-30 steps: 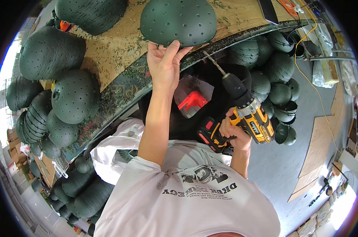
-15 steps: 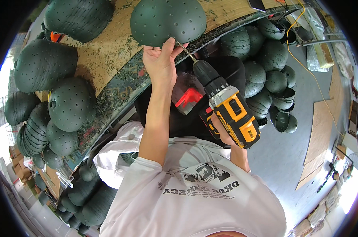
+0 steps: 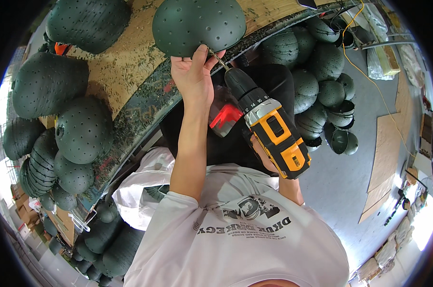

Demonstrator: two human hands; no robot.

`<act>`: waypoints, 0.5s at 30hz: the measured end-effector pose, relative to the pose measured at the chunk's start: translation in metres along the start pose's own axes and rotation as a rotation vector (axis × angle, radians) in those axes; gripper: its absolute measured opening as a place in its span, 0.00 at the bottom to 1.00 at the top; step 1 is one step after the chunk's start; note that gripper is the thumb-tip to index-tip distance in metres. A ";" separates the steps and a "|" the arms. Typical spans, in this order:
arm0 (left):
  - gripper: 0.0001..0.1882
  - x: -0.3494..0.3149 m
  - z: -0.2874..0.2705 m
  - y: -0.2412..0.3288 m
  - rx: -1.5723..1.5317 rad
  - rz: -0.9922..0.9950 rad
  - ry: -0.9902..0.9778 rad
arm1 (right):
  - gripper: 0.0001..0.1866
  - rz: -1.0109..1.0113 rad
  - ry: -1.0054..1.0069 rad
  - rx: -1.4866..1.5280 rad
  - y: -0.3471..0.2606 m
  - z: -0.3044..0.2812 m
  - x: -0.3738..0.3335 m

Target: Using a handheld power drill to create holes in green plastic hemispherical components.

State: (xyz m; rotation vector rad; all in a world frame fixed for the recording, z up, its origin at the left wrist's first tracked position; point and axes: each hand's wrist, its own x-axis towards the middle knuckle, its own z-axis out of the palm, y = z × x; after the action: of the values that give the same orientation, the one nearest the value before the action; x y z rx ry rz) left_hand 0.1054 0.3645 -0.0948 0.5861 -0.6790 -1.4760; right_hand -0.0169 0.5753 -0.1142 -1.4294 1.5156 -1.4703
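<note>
A dark green dome-shaped shell (image 3: 200, 26), dotted with small holes, sits at the table's near edge. My left hand (image 3: 193, 76) grips its lower rim, thumb on the outside and fingers tucked beneath. In my right hand (image 3: 265, 153) is a yellow and black cordless drill (image 3: 276, 129), held by its handle, which the drill body partly hides. The drill bit (image 3: 216, 56) points up and left to the rim, close beside my left thumb. Whether the tip is inside the shell I cannot make out.
Stacks of similar green shells (image 3: 85, 129) stand on the left of the wooden table (image 3: 135, 52), which is littered with dark shavings. More shells (image 3: 329, 62) lie piled on the right. A yellow cord (image 3: 364, 71) runs over the grey floor by flat cardboard (image 3: 384, 153). A phone (image 3: 307, 4) rests at the far edge.
The drill has shifted slightly left and rolled a little in my right hand, its bit staying near the rim. The whole view has moved slightly; my left hand keeps its hold.
</note>
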 end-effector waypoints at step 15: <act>0.16 -0.001 -0.003 -0.001 0.001 0.006 -0.049 | 0.17 0.131 -0.093 0.020 -0.009 -0.007 0.019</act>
State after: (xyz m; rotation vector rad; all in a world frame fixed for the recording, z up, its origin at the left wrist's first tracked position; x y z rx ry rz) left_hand 0.1073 0.3656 -0.0975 0.5497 -0.7186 -1.4882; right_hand -0.0253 0.5619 -0.0992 -1.3413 1.5037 -1.3189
